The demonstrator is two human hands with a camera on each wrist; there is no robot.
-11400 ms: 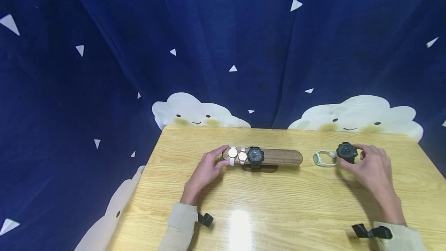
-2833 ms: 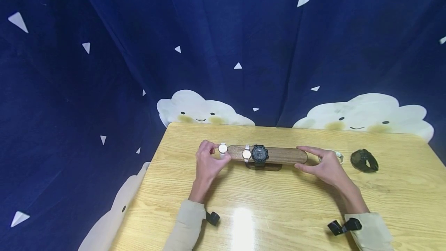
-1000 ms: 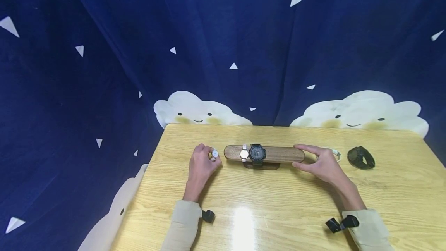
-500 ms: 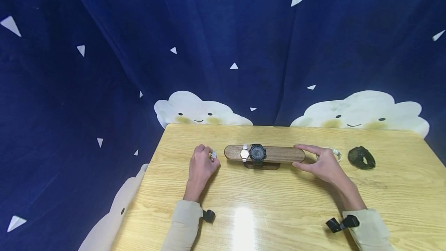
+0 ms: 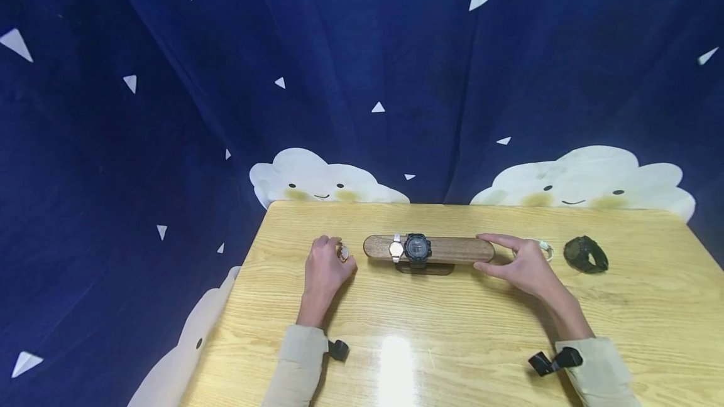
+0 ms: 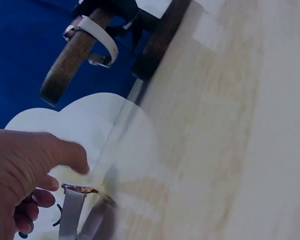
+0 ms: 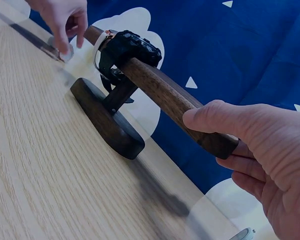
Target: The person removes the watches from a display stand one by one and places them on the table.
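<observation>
My left hand [image 5: 326, 269] is beside a white-strapped wristwatch [image 6: 72, 212] with a gold-toned case. In the left wrist view the watch stands on the table, with my thumb [image 6: 72, 156] just apart from it and the other fingers loosely bent behind. My right hand [image 7: 270, 155] grips the right end of a dark wooden watch stand [image 7: 165, 92], thumb on one side and fingers on the other. On the stand's bar hang a small white-strapped watch [image 5: 396, 249] and a chunky black watch [image 5: 417, 248].
A white watch [image 5: 546, 250] lies partly hidden behind my right hand. Farther right another black watch [image 5: 586, 254] lies on its side. The wooden table [image 5: 452, 325] meets a dark blue curtain [image 5: 362, 68] with cloud prints at its far edge.
The white-strapped watch left the bar's left end and moved left to the table, turning slightly. My right hand set down a black watch on the right and took hold of the stand.
</observation>
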